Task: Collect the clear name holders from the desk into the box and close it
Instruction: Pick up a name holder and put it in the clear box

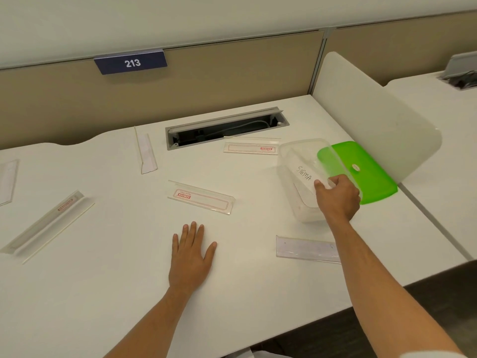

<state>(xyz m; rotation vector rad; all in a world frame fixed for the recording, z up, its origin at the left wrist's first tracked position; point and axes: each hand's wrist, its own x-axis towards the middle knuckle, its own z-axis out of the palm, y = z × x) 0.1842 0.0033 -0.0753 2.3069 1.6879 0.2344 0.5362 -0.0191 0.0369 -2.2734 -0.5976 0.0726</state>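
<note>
A white desk (103, 293) fills most of the view, backed by a tan partition (232, 81) carrying a blue sign (130, 62) that reads 213. A frosted side divider (374, 112) rises along the desk's right edge. Near the back of the desk an open cable tray (227, 127) is sunk into the surface.

A clear plastic box (296, 202) sits at the right of the desk, open, with its green lid (361, 169) lying just beyond it against the divider. The right hand (338, 197) reaches over the box, fingers pinched on a holder with a SIGMA card (304, 174), which slants down inside the box. The left hand (192, 257) lies flat on the desk, palm down, fingers spread and holding nothing.

Clear name holders are scattered over the desk: a long one at far left (46, 226), one cut by the left edge (7, 182), an upright one near the back (147, 153), a red-printed one in the middle (201, 197), another just in front of the cable tray (250, 148), and a plain one near the right forearm (304, 249).
</note>
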